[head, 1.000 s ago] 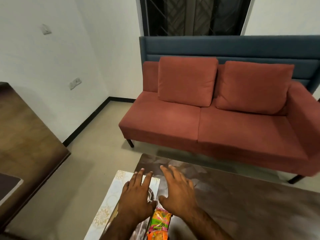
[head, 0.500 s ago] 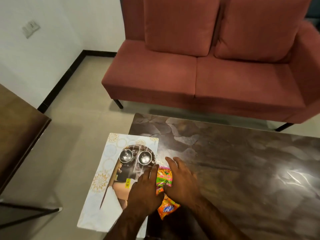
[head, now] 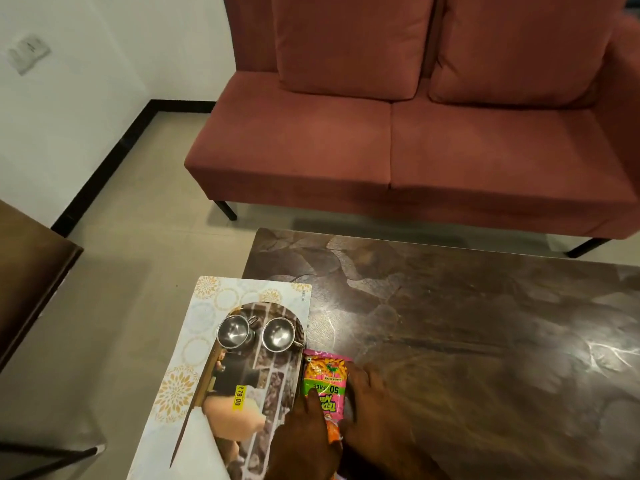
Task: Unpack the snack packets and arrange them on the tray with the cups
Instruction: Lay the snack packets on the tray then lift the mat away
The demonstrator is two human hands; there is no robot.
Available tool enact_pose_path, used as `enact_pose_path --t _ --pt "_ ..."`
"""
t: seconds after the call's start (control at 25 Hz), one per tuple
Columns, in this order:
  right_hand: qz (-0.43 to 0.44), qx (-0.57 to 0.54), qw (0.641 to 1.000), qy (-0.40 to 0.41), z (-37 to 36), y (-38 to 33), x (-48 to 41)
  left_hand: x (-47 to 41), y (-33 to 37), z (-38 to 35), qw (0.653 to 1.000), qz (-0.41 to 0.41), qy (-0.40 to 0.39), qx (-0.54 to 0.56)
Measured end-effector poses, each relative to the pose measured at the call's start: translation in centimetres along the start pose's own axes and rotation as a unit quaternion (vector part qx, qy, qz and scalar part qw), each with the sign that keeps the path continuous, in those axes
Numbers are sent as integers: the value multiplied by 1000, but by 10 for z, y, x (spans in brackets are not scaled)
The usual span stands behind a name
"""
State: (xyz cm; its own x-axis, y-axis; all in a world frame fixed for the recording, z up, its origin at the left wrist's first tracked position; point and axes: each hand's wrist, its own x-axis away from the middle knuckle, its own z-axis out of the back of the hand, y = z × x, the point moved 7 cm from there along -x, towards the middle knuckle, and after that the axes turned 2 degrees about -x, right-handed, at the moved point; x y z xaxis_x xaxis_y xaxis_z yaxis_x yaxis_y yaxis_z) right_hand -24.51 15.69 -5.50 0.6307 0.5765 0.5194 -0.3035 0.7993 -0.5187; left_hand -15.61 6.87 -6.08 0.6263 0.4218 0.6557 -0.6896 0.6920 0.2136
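A pink, green and orange snack packet (head: 323, 375) lies flat on the dark table, touching the right edge of a long printed tray (head: 207, 327). Two small steel cups (head: 233, 330) (head: 278, 334) stand side by side on the tray's far half. My left hand (head: 304, 441) lies over the tray's right edge with its fingers on the packet's near part. My right hand (head: 374, 414) holds the packet's right side, fingers curled along its edge. The packet's near end is hidden under both hands.
The tray overhangs the left end of the dark marbled coffee table (head: 467, 323). A red sofa (head: 381, 133) stands beyond the table. A dark wooden piece of furniture (head: 31, 271) sits at the left, with tiled floor between.
The view has tilted down and closer to the table. Both hands slid toward me along the packet, so its far half now shows. The cups have not moved.
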Motion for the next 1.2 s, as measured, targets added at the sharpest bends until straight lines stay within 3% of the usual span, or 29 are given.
enact_pose_path --t 0.12,0.24,0.32,0.36,0.48,0.6,0.68,0.84,1.08,1.12,1.2 --pt "-29 -40 998 -33 -21 13 -5 -9 0 -15 1000 8 21 11" --pt "-22 -55 998 -11 -45 32 -15 -20 -3 -21 996 16 78 27" --pt "-25 -49 997 -52 -60 36 -21 -27 -6 -26 996 3 82 17" --pt "-48 -68 992 -92 -66 33 -22 -31 -8 -30 997 -8 67 21" --pt "-68 -223 971 -58 -72 43 -24 -29 -13 -34 991 -19 50 122" --pt "-120 -342 931 -45 -76 49 -27 -28 -20 -33 933 18 69 353" --pt "-138 -408 902 -9 -78 48 -31 -32 -27 -35 901 38 63 426" --pt "-186 -488 852 26 -85 55 -35 -33 -33 -39 892 27 31 449" --pt "-213 -474 852 70 -49 61 -17 -8 -46 -47 876 72 62 473" --pt "-205 -489 845 68 -44 61 -14 -2 -44 -49 862 70 57 499" --pt "-174 -515 839 34 -42 52 -6 6 -45 -49 798 80 35 597"
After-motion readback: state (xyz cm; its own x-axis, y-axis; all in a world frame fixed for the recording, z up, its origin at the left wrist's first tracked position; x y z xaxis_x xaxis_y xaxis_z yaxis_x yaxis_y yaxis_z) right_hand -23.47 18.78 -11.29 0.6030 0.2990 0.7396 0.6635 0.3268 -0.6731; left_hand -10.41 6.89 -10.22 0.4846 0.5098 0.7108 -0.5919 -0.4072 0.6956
